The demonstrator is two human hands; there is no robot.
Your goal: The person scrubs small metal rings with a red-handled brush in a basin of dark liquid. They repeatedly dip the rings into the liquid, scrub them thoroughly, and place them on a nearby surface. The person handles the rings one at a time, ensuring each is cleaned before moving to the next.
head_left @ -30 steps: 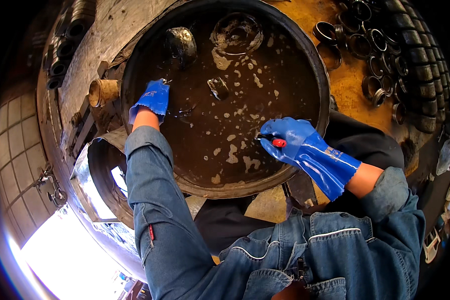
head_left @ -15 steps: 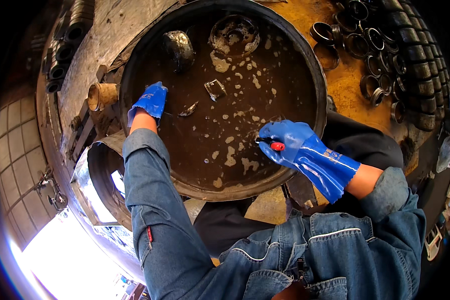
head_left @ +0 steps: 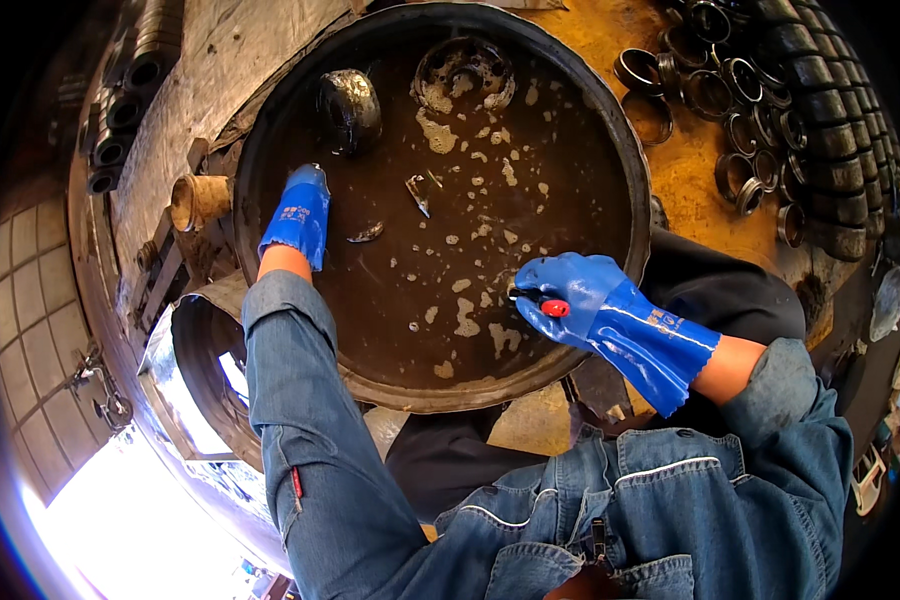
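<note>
While the red-ended tool [head_left: 555, 309] lies within your right hand [head_left: 573, 288], its fingers [head_left: 533, 275] clamp it; whether your left hand [head_left: 300, 208] grips is unclear.

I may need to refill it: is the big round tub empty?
Not empty: the tub holds brown liquid with pale foam on top.

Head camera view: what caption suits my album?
Over a round tub of dark liquid, the blue-gloved left hand extends forward and the right hand grips a partly red tool.
</note>
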